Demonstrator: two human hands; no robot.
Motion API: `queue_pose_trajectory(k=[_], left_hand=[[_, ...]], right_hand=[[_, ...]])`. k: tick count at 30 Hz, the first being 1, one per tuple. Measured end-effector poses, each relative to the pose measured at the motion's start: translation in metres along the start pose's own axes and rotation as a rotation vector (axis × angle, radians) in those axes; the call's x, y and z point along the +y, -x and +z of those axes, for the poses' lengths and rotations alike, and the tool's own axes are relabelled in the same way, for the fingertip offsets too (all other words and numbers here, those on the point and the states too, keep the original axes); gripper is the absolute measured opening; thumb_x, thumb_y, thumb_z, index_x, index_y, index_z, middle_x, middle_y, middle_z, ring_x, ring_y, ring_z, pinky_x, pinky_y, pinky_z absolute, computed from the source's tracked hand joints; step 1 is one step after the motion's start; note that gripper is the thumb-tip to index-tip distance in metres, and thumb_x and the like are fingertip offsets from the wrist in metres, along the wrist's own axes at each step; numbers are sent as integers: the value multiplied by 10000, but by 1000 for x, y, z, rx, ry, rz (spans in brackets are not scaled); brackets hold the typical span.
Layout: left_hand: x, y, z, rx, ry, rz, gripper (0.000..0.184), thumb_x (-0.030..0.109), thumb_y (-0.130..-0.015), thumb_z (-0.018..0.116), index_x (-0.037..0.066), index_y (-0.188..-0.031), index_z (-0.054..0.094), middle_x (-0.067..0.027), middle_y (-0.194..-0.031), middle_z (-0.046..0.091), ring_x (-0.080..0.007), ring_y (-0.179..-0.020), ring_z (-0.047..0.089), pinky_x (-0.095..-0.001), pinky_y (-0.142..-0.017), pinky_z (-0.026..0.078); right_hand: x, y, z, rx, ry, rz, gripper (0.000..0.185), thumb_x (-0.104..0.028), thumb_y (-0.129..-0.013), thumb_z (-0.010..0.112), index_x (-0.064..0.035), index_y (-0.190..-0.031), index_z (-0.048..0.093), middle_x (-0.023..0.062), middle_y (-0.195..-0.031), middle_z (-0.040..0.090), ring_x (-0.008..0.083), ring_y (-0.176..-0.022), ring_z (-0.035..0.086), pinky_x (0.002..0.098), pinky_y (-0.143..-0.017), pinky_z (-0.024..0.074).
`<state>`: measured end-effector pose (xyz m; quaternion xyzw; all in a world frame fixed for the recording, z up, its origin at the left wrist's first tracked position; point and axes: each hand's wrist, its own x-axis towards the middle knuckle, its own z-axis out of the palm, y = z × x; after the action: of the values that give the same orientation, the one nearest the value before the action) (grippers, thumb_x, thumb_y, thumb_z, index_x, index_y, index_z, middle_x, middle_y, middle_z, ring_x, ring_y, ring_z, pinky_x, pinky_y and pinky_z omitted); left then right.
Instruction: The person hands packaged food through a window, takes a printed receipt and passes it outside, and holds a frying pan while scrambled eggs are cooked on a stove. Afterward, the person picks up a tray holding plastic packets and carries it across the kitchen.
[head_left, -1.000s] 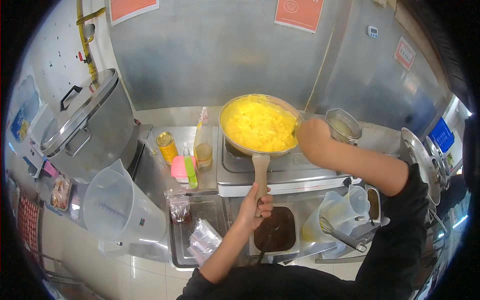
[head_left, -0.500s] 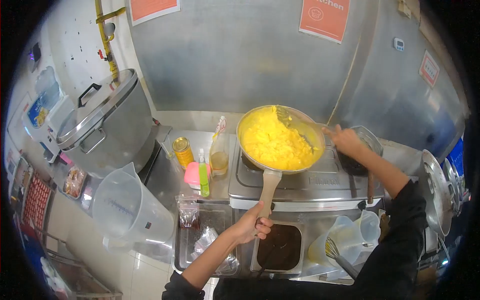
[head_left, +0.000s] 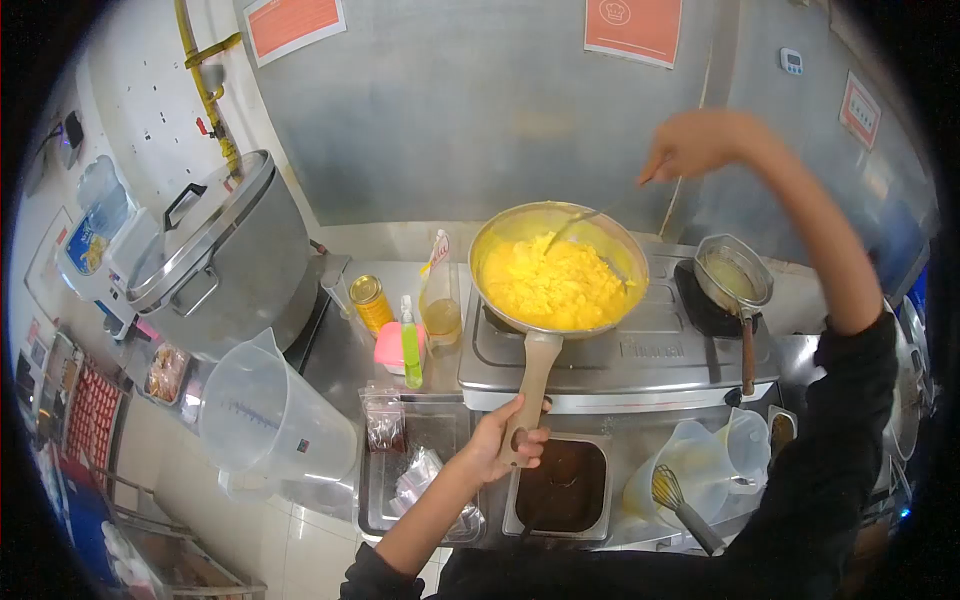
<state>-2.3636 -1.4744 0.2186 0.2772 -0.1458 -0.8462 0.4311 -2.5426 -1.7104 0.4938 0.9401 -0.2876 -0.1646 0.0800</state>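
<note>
We hold the round metal pan (head_left: 620,243) by its smooth beige handle (head_left: 541,370), the fingers of our left hand (head_left: 508,440) curled around it, over the left side of the steel stove (head_left: 650,352). Inside lies moist, lumpy yellow egg (head_left: 550,288). Raised above, our right hand's (head_left: 705,145) fingers pinch a thin metal tool (head_left: 598,210) reaching into the egg. A small pot (head_left: 764,284) holds cloudy liquid; a rectangular steel tub (head_left: 604,500), something dark brown.
</note>
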Motion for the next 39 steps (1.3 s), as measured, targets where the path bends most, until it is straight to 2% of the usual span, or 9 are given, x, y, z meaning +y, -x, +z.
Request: queue_pose_trajectory(k=[3, 11, 18, 24, 29, 31, 33, 37, 39], left_hand=[[-1, -2, 0, 40, 44, 34, 346, 428, -845, 348, 108, -951, 426, -13, -698, 405, -74, -471, 350, -208, -420, 326], [-1, -7, -17, -82, 196, -29, 300, 413, -855, 340, 120, -896, 390, 24, -595, 346, -48, -428, 293, -183, -390, 251], [5, -2, -10, -10, 40, -52, 292, 408, -871, 258, 128, -850, 337, 50, -577, 287, -41, -440, 248, -186, -398, 235], [9, -2, -14, -27, 20, -89, 287, 411, -869, 263, 140, -805, 333, 52, -564, 287, -33, -439, 253, -186, -396, 243], [8, -3, -13, -17, 19, -95, 288, 420, -868, 266, 148, -788, 319, 55, -565, 298, -33, -431, 261, -190, -392, 258], [7, -2, -11, 17, 13, -65, 282, 419, -868, 271, 148, -804, 319, 54, -565, 301, -32, -428, 268, -191, -391, 259], [5, -3, -13, 11, 27, -71, 280, 416, -868, 277, 143, -819, 317, 52, -568, 306, -31, -426, 275, -192, -389, 258], [-1, -4, -14, 6, 76, -25, 279, 413, -868, 285, 138, -838, 319, 52, -571, 313, -34, -421, 275, -197, -389, 257], [-2, -3, -9, 41, 92, 10, 302, 413, -865, 307, 116, -855, 359, 54, -569, 315, -27, -409, 276, -182, -362, 237]], right_hand=[[-7, 30, -42, -428, -167, 367, 269, -241, -762, 541, -236, -1027, 581, 56, -679, 598, 130, -625, 541, 255, -522, 421], [12, 12, 23, -764, -631, 220, 324, -304, -791, 548, -190, -1094, 540, -71, -541, 369, 43, -478, 329, 185, -406, 275], [-2, -7, 127, -464, -1212, 97, 339, -322, -844, 462, -113, -1106, 512, -70, -511, 306, 38, -398, 245, 203, -344, 196], [-81, -16, 120, -47, -1052, 183, 310, -272, -860, 406, -57, -1040, 538, -11, -504, 418, 66, -377, 350, 220, -342, 277], [-125, -64, 120, 154, -798, 201, 282, -166, -779, 444, 18, -954, 568, 143, -545, 536, 185, -460, 528, 313, -421, 405], [-121, -99, 141, 390, -268, 148, 178, -84, -705, 489, 41, -786, 587, 195, -605, 560, 284, -569, 569, 371, -517, 435], [-120, -107, 132, 299, -257, 282, 100, -24, -633, 494, 21, -659, 580, 192, -623, 556, 315, -565, 552, 374, -516, 435], [-4, -97, 130, 90, 255, -205, 151, -141, -671, 559, -5, -725, 593, 167, -699, 587, 298, -620, 560, 359, -532, 439], [-35, -32, 75, 25, -126, 124, 188, -179, -696, 546, -43, -807, 613, 143, -746, 602, 275, -622, 560, 339, -559, 442]])
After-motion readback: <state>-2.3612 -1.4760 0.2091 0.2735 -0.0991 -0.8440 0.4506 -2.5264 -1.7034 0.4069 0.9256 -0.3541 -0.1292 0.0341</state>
